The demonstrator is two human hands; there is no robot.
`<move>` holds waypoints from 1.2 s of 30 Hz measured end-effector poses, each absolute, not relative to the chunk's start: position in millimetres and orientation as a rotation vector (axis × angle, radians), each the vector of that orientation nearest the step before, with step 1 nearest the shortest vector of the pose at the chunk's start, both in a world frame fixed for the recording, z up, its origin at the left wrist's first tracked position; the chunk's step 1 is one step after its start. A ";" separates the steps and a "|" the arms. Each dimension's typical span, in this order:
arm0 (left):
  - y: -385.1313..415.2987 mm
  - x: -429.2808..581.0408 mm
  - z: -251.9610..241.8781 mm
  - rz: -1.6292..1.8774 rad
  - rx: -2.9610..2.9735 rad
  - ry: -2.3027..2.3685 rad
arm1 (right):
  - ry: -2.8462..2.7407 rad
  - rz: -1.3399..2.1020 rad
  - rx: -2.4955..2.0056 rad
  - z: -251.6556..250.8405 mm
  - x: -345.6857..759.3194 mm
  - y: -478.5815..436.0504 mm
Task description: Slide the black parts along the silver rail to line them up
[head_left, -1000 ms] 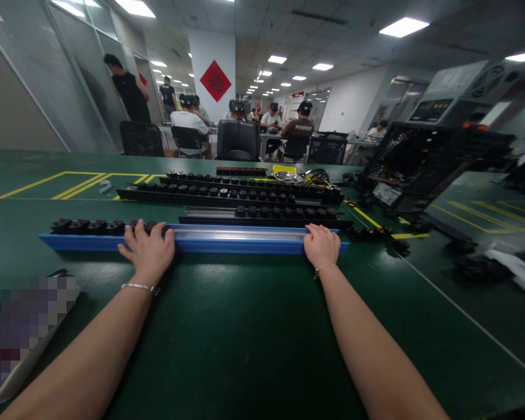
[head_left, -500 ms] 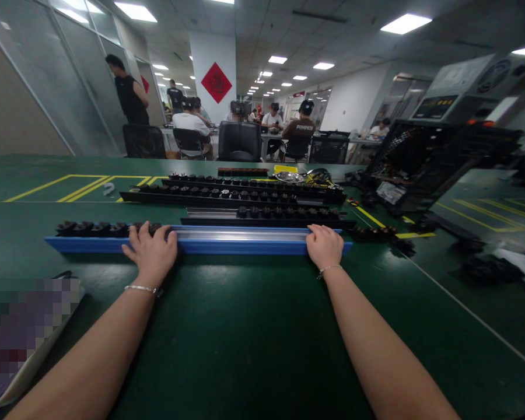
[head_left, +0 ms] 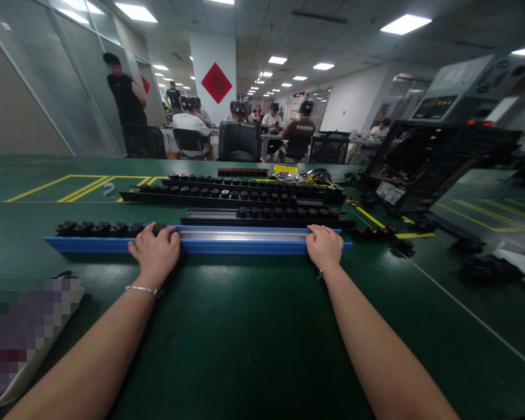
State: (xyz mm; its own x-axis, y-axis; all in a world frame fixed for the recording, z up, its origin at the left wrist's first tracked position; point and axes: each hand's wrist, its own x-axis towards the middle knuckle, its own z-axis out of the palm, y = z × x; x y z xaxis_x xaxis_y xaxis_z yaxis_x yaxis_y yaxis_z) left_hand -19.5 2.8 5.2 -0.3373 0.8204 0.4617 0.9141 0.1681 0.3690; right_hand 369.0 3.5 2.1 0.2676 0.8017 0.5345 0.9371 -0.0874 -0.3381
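Note:
A long blue rail (head_left: 245,247) with a shiny metal channel lies crosswise on the green table. Along its left part sits a row of black wheel-like pieces (head_left: 102,228). My left hand (head_left: 157,251) has its fingers curled over the last black piece of that row, which they partly cover. At the rail's right end, my right hand (head_left: 324,246) is closed around the edge, thumb and fingers bent over it. Between my hands the channel is bare. Just behind lies a shorter black rail (head_left: 266,221) carrying similar black pieces.
Two more loaded black rails (head_left: 170,198) lie farther back, near a metal dish (head_left: 289,177) and a yellow tray (head_left: 286,169). A black computer case (head_left: 411,157) leans at right. A pixelated item (head_left: 30,332) is at left. Several people sit beyond.
My left hand has shifted slightly right along the rail and its fingers have drawn closer together. My right hand stays put. The standing person at the back left has turned a little.

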 end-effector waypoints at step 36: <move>-2.1 -4.7 9.8 -0.745 -1.852 -2.131 | -1.582 -0.294 -1.922 0.4 370.6 4.6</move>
